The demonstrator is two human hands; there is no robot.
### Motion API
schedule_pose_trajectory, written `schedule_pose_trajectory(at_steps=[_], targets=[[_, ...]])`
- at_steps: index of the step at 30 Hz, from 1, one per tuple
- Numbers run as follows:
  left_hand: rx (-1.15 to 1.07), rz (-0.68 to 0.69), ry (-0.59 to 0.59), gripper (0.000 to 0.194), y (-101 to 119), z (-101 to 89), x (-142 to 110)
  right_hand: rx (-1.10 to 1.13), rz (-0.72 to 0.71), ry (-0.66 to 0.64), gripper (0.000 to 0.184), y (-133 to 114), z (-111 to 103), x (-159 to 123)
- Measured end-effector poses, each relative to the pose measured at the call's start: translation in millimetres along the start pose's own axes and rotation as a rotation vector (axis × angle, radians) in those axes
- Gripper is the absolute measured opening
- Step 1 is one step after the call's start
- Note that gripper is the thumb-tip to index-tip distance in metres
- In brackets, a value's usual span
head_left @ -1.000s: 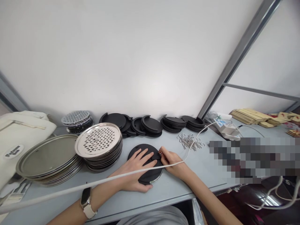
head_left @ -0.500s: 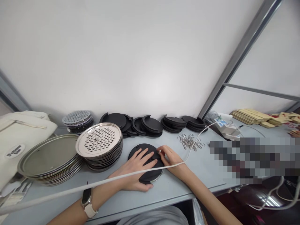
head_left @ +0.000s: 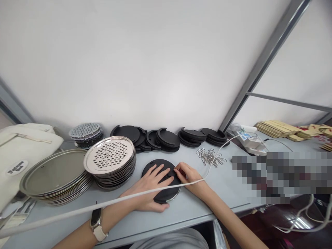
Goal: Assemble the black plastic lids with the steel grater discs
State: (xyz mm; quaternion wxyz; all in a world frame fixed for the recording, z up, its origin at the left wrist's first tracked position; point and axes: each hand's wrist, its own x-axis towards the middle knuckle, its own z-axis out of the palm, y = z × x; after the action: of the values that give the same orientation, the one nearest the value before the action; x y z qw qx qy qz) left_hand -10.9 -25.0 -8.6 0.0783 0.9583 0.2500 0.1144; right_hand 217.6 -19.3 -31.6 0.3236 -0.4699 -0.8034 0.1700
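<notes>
A round black disc [head_left: 155, 165] with a shiny metal rim lies on the grey table [head_left: 181, 211] in front of me. My left hand [head_left: 149, 188] lies flat on it with fingers spread, a watch on that wrist. At the disc's right edge my right hand [head_left: 188, 176] has its fingertips pinched together on something small I cannot make out. A white cable [head_left: 77, 211] runs across both wrists.
Perforated metal discs [head_left: 109, 154] are stacked left of the black disc, beside a stack of plain metal trays [head_left: 52, 173]. Black discs [head_left: 166, 138] line the wall. Loose metal clips [head_left: 210, 156] lie to the right. A white bag [head_left: 18, 152] sits far left.
My right hand's fingertips have shifted slightly left along the disc's edge. The left hand has stayed flat on the disc.
</notes>
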Motion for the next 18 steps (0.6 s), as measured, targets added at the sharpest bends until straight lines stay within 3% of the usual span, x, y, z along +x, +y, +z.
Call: schedule_pose_trajectory(at_steps=[10, 18], targets=[[0.018, -0.004, -0.013, 0.083, 0.2, -0.8, -0.5, 0.006, 0.032, -0.040, 0.012, 0.1, -0.1, 0.0], [-0.002, 0.000, -0.001, 0.082, 0.0, 0.0, -0.3, 0.070, 0.086, 0.007, 0.012, 0.1, 1.0, 3.0]])
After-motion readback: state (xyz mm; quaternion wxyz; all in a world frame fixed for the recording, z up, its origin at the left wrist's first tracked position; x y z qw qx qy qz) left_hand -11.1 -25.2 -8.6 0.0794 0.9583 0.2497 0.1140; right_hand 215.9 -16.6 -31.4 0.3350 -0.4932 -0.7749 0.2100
